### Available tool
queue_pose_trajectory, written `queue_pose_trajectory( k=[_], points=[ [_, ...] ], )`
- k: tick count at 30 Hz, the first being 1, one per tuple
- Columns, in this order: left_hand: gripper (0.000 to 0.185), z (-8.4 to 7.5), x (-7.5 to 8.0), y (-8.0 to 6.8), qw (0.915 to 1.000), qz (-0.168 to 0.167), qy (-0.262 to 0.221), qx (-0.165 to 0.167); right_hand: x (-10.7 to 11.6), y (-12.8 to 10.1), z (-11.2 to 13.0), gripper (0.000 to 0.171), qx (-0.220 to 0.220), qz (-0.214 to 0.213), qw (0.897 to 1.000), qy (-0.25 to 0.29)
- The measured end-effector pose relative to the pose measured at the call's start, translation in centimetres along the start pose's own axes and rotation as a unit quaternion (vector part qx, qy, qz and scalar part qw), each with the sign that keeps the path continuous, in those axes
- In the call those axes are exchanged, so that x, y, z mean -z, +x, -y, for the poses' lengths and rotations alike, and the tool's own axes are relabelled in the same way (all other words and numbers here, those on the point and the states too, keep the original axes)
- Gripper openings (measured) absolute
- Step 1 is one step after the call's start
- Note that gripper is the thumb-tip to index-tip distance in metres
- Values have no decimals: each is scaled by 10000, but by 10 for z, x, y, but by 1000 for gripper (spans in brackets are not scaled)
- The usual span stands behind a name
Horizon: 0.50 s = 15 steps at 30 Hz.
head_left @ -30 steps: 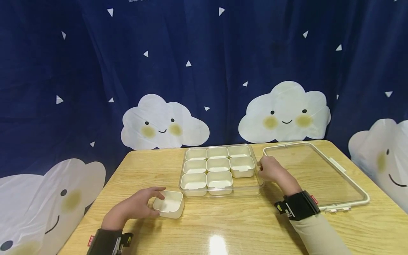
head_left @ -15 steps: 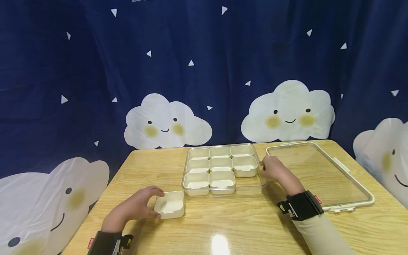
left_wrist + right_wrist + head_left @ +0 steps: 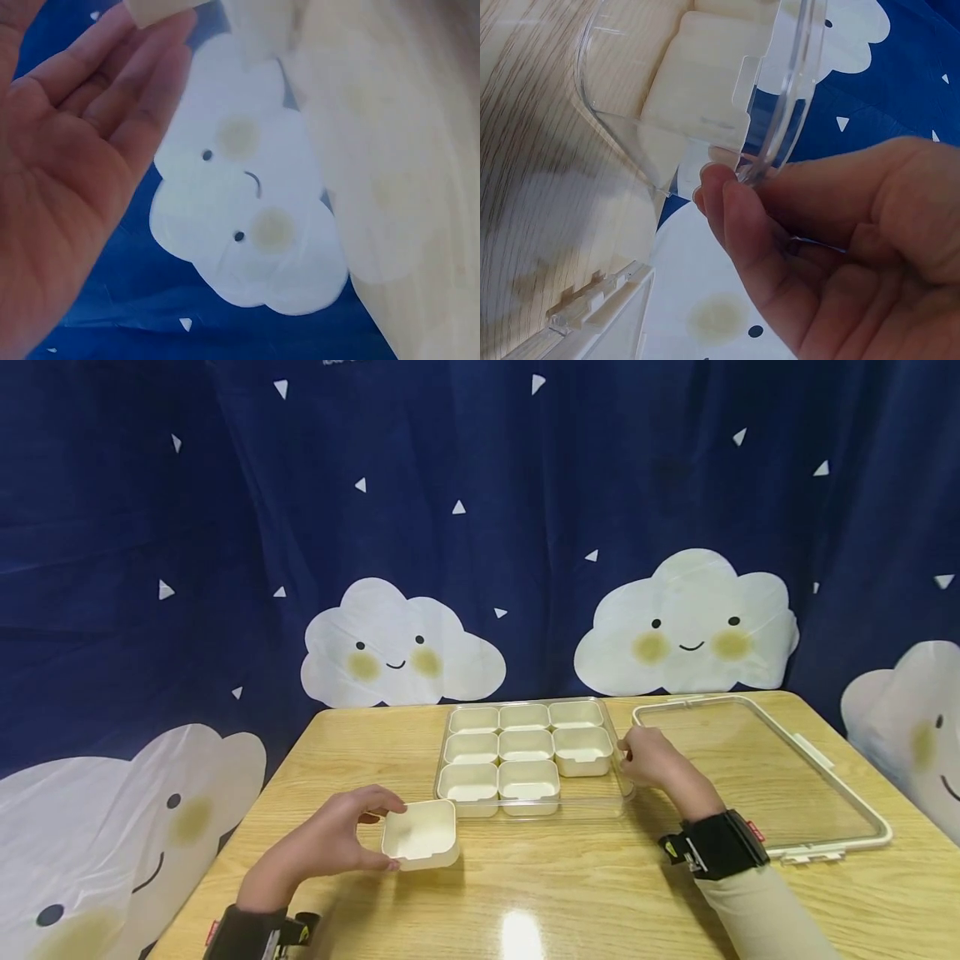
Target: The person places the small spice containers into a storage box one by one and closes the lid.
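Note:
A small cream box (image 3: 422,835) with rounded corners is pinched by my left hand (image 3: 333,835), thumb at its near side and fingers at the far side. It looks raised a little above the table, its opening facing up. In the left wrist view only a corner of the box (image 3: 161,9) shows above the fingers. My right hand (image 3: 660,766) pinches the right wall of a clear plastic bin (image 3: 592,808); in the right wrist view, thumb and fingers close on the clear rim (image 3: 799,97). Several matching cream boxes (image 3: 528,781) stand in rows inside the bin, with a gap at its near right corner.
A clear lid with a white frame (image 3: 765,777) lies flat on the right of the wooden table (image 3: 420,918). Behind the table hangs a dark blue curtain (image 3: 480,543) printed with clouds. Bare tabletop shows in front of the bin.
My left hand has tightened on the cream box, lifted it slightly and carried it right towards the bin. My right hand keeps its place at the bin's wall. The head view has shifted slightly.

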<state>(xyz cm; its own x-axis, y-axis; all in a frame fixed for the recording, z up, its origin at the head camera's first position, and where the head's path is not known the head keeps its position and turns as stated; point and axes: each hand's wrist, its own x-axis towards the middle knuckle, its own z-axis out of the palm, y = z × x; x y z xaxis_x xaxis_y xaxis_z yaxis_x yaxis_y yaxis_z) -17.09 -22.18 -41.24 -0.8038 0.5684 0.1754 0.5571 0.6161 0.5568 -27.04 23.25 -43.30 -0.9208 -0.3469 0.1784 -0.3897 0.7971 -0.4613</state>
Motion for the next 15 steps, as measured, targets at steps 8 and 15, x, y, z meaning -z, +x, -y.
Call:
queue_pose_trajectory(
  k=[8,15],
  points=[
    [59,-26,-5,32,9978,-478,192,-428,0,0,-4,52,302,-164,9993,-159],
    [62,-41,-19,65,9960,-644,264,-566,-1,2,-7,53,468,-245,9983,-233]
  ],
)
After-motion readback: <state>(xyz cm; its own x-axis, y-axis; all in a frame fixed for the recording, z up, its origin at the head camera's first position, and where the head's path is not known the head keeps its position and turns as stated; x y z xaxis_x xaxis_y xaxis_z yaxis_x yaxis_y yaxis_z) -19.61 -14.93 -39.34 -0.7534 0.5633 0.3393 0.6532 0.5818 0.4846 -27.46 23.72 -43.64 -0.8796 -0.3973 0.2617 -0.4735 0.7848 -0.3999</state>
